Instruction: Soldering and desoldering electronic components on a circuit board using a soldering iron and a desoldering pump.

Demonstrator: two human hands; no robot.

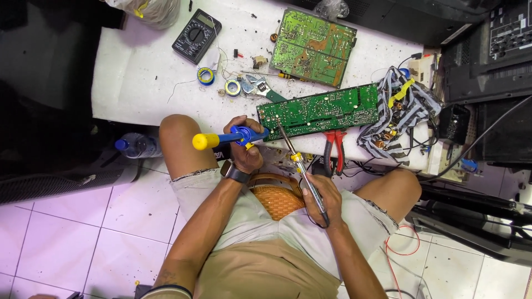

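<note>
My left hand (244, 147) grips a blue desoldering pump (230, 137) with a yellow plunger knob, its nozzle touching the left end of a long green circuit board (321, 109) at the table's near edge. My right hand (321, 196) holds a soldering iron (296, 160) by its dark handle, the metal tip resting on the board's lower left corner. A dark watch sits on my left wrist.
A second green circuit board (313, 47) lies farther back. A black multimeter (196, 35), solder spools (206, 76), an adjustable wrench (260, 87), red-handled pliers (334, 149) and a striped cloth with parts (396, 119) share the white table (138, 83). A water bottle (136, 145) lies on the tiled floor; black equipment stands at right.
</note>
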